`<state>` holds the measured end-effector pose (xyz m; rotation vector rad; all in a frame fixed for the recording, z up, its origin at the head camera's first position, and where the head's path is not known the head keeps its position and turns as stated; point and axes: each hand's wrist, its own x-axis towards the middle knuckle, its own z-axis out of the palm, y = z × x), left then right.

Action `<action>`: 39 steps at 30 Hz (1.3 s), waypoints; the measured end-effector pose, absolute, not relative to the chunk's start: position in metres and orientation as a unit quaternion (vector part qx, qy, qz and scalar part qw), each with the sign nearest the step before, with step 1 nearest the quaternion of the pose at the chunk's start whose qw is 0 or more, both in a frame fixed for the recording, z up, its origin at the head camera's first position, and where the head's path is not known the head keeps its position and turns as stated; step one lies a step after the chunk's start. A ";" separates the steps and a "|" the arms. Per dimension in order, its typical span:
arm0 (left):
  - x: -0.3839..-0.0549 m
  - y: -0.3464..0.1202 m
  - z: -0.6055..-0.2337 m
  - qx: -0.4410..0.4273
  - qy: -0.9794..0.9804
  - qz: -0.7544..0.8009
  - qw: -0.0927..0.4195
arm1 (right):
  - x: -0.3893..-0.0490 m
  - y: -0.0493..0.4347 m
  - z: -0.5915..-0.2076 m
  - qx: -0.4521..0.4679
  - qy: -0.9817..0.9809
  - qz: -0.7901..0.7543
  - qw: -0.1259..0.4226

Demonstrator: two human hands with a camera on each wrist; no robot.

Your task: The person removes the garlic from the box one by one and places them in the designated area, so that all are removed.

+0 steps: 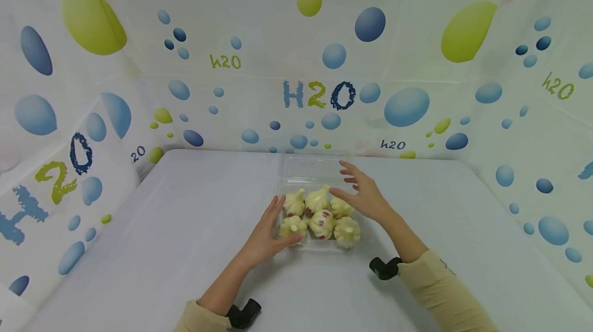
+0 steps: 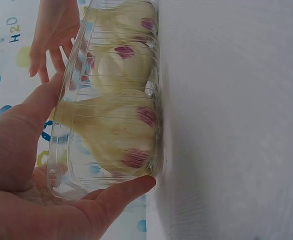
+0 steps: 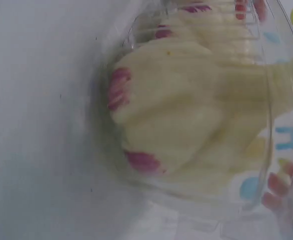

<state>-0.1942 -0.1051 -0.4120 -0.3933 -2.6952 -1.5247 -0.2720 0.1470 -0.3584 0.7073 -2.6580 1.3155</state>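
Note:
A clear plastic clamshell box holds several garlic bulbs, pale with purple patches; one in the front row has red markings. Its clear lid lies folded back behind it. My left hand touches the box's front left corner, thumb at the front rim and extended fingers along the left side. To the right, my right hand hovers by the box's back right side, fingers spread and slightly bent, with nothing in them. The right wrist view shows a bulb blurred through the box wall.
The box stands on a white table. Behind and on both sides hangs a white curtain with blue and green drops and H2O lettering. Black wrist-worn devices sit under both forearms.

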 end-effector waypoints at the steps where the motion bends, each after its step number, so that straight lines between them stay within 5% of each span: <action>1: -0.194 -0.105 -0.412 -0.125 -0.863 -0.490 0.009 | -0.272 0.145 -0.359 0.232 -0.870 0.432 0.045; 39: -0.192 -0.106 -0.410 -0.128 -0.852 -0.508 0.005 | -0.269 0.086 -0.367 0.257 -0.847 0.464 0.032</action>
